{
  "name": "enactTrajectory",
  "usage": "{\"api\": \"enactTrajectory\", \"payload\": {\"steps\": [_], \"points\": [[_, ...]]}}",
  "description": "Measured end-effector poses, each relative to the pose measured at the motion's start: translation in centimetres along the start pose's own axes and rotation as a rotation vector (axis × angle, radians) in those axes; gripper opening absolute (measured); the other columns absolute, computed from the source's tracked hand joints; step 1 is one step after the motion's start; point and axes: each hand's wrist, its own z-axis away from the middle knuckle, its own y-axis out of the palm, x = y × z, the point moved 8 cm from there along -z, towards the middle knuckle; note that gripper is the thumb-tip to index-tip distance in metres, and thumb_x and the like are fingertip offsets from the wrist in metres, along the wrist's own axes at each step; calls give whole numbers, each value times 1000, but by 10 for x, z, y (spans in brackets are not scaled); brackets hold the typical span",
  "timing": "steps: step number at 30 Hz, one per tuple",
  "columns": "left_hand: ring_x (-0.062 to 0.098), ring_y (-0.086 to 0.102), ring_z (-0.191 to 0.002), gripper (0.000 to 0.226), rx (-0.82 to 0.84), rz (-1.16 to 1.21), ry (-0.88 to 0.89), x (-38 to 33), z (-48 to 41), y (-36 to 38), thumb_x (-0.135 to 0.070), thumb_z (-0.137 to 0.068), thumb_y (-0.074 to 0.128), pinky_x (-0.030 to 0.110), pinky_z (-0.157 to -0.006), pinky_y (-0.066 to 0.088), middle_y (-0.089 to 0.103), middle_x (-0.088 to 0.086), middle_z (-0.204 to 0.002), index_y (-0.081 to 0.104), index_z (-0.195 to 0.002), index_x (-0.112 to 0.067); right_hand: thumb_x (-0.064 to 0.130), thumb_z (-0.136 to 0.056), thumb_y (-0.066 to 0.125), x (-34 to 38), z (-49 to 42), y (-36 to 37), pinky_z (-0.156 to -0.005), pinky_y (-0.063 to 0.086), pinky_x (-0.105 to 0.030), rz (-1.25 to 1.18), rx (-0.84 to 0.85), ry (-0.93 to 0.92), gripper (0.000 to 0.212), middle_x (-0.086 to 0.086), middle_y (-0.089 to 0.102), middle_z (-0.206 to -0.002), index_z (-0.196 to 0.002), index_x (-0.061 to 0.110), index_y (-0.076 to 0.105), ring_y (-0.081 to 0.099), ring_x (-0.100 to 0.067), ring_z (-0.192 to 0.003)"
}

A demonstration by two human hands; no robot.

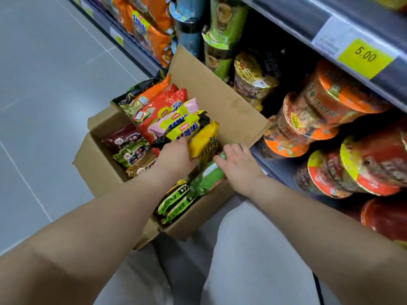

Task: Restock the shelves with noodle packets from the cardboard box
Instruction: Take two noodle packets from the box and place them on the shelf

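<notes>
The dark metal shelves point(308, 20) fill the frame from twelve to four o'clock, stacked with orange-lidded noodle bowls point(326, 100) lying on their sides. At centre, on the grey tiled floor point(44, 84), sits the open brown cardboard box point(211, 93), its tall flap leaning against the shelf edge. Inside it, bright noodle packets point(163, 111) in red, yellow, pink and green stand packed together. The left hand point(176, 157), just below centre, curls around a yellow noodle packet point(204, 142) and grips its edge. At four o'clock from it, the right hand point(240, 166) lies with fingers spread on a green-and-white packet point(211, 175).
</notes>
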Motion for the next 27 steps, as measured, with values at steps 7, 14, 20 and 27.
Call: {"api": "enactTrajectory", "payload": {"steps": [7,14,20,27], "points": [[35,49,-109,61,-5,-281,-7,-16,-11,15,-44,-79,69,44,-86,46,50,15,-118,47,-122,-6,-5,-54,64,-9,21,8,-105,33,-42,-190,-88,-17,36,-13,62,-89,-89,5,60,60,-32,-88],[29,56,-78,35,-13,-70,-12,0,-9,-32,-38,-80,67,36,-62,48,57,6,-88,50,-101,-16,1,-49,76,-30,16,-5,-94,38,-38,-397,45,169,58,-12,64,-99,-105,6,62,59,-35,-95],[24,51,-73,34,-69,85,-41,11,22,-148,-40,-78,69,31,-59,38,56,2,-79,60,-103,-19,27,-74,70,-31,3,-96,-97,30,-33,-489,197,356,57,-6,58,-122,-127,17,51,47,-29,-115],[34,61,-83,28,-75,208,-192,1,98,-316,-42,-73,70,36,-65,46,63,9,-78,56,-87,-22,45,-75,65,-33,-3,-280,-81,44,-34,-492,312,478,52,-9,63,-110,-119,20,54,56,-30,-105]]}}
